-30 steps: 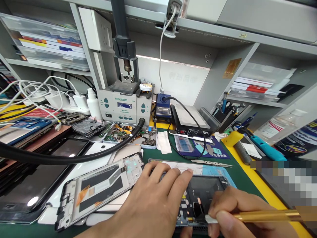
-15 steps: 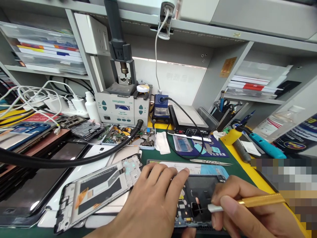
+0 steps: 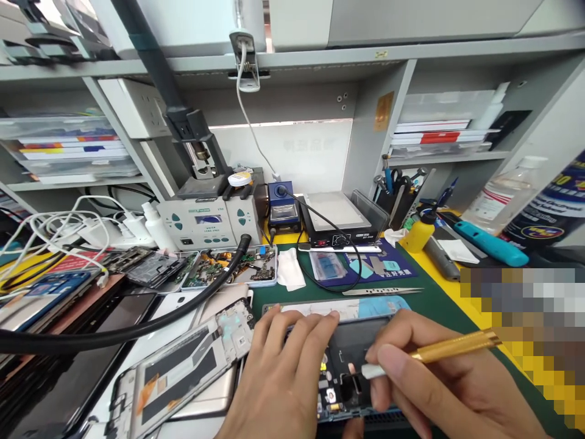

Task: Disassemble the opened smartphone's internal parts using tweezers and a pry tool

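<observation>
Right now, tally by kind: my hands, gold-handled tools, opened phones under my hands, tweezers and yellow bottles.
Hands: 2, left hand and right hand
Gold-handled tool: 1
Opened phone: 1
Tweezers: 1 pair
Yellow bottle: 1
Total: 6, counting the tweezers as one.

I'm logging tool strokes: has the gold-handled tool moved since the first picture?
Yes, forward: the gold-handled tool has its tip closer to the tweezers.

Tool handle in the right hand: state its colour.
The tool handle is gold, best seen in the head view.
</observation>
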Demonstrator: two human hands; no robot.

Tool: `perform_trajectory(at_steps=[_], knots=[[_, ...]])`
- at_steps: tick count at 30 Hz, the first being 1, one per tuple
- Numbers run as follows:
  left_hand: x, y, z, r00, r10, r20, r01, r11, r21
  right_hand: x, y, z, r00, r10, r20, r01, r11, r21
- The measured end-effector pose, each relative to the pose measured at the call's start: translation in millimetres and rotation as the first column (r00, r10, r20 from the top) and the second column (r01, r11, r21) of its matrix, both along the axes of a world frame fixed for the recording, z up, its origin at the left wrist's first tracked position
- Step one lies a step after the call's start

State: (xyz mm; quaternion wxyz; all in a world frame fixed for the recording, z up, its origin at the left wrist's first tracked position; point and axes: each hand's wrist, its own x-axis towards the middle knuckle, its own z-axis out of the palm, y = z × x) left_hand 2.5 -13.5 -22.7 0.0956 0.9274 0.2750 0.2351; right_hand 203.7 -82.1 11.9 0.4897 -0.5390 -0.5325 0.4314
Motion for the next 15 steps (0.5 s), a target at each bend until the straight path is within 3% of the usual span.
perform_trajectory(at_steps=[15], knots=[[1.3, -2.8, 2.5, 1.000, 0.000, 0.004, 0.001, 0.997, -0.073, 3.1, 0.3, 1.8, 0.992, 0.108, 0.066, -0.108, 0.994, 0.010]])
